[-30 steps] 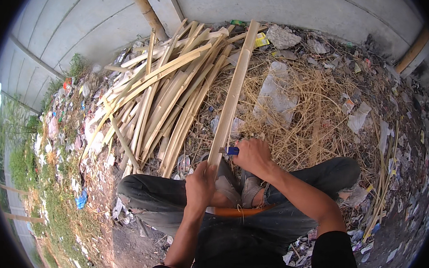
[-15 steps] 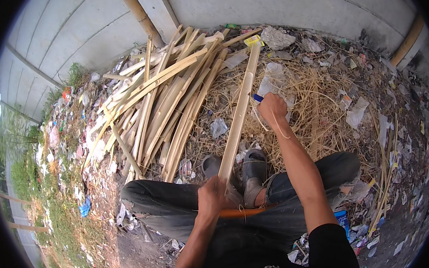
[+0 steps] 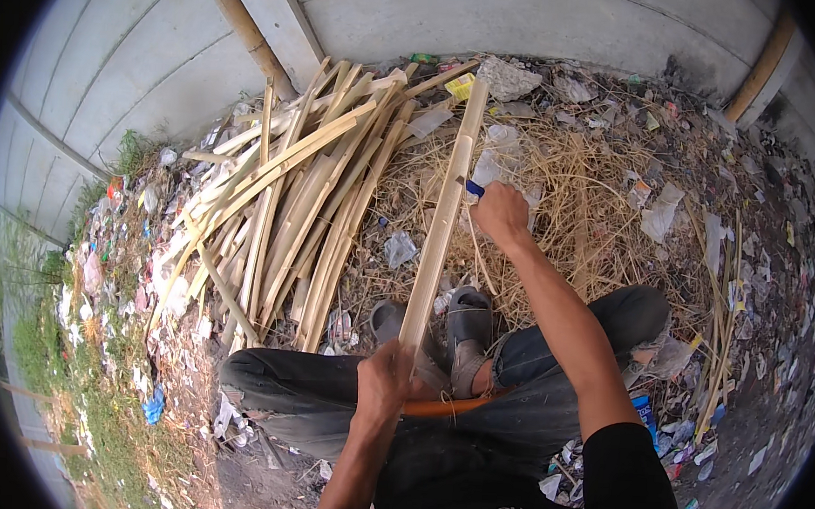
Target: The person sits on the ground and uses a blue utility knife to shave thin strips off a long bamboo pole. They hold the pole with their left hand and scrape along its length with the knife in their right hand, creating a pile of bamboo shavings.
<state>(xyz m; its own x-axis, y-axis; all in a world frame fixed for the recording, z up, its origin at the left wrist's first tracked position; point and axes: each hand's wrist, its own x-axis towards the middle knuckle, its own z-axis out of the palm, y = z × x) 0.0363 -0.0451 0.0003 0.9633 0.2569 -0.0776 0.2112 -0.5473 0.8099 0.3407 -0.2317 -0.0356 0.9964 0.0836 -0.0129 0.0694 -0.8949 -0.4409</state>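
I sit on the ground with my knees apart. My left hand (image 3: 383,384) grips the near end of a long pale bamboo slat (image 3: 439,228) that runs away from me toward the wall. My right hand (image 3: 501,211), arm stretched out, holds a knife with a blue handle (image 3: 473,189) against the slat's right edge about halfway along. The blade itself is mostly hidden behind the slat.
A pile of split bamboo slats (image 3: 289,201) lies to the left. Dry straw (image 3: 598,191) and scattered litter cover the ground ahead and right. A concrete wall (image 3: 497,17) with a bamboo pole (image 3: 244,25) leaning on it stands beyond. My sandalled feet (image 3: 464,323) rest under the slat.
My right hand has slid the knife along the slat away from me, from near my knees to about halfway up. My left hand keeps its hold on the near end.
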